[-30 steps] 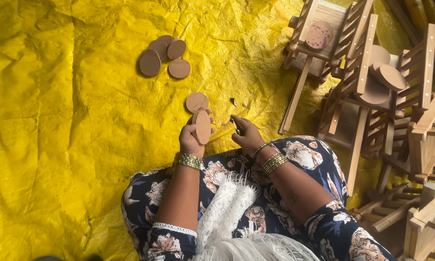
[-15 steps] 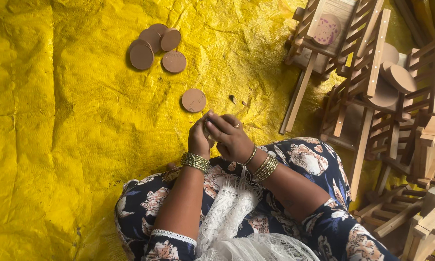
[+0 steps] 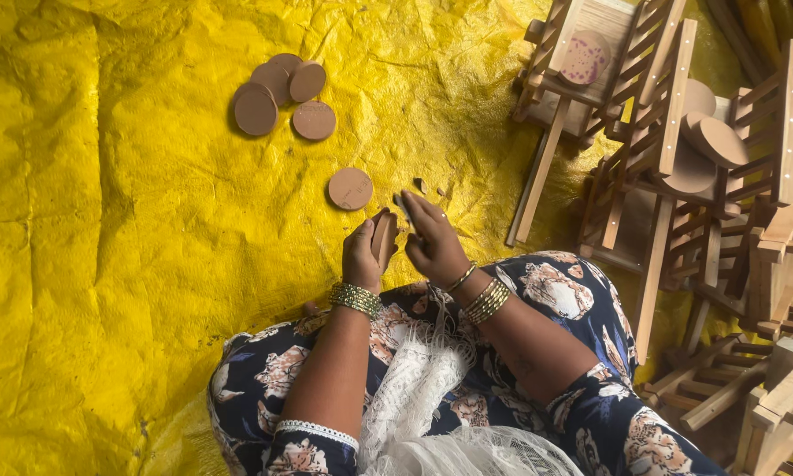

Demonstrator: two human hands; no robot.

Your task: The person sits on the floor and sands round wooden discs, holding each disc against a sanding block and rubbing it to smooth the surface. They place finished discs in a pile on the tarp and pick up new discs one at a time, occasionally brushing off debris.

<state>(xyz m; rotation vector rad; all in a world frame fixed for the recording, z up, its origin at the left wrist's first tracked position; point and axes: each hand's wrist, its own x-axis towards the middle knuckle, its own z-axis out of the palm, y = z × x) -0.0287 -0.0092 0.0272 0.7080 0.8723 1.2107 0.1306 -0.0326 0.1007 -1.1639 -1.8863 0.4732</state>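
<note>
Wooden disc [image 3: 384,238] stands on edge, pinched in left hand [image 3: 362,258]; right hand [image 3: 433,242] just beside it, fingers spread. Single disc [image 3: 351,189] lies just ahead; yellow sheet [image 3: 106,264] open leftward, wooden frames [image 3: 670,176] crowd right.

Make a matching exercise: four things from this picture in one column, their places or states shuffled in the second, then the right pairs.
Things:
1. left hand
2. single wooden disc
3. cluster of four wooden discs
4. purple-stained disc

Places or states:
A. lies alone on the yellow sheet, just beyond the hands
B. rests on a wooden frame at upper right
C. holds a wooden disc on edge
D. lies overlapping, farther off on the sheet

Pairs: 1-C, 2-A, 3-D, 4-B
</note>
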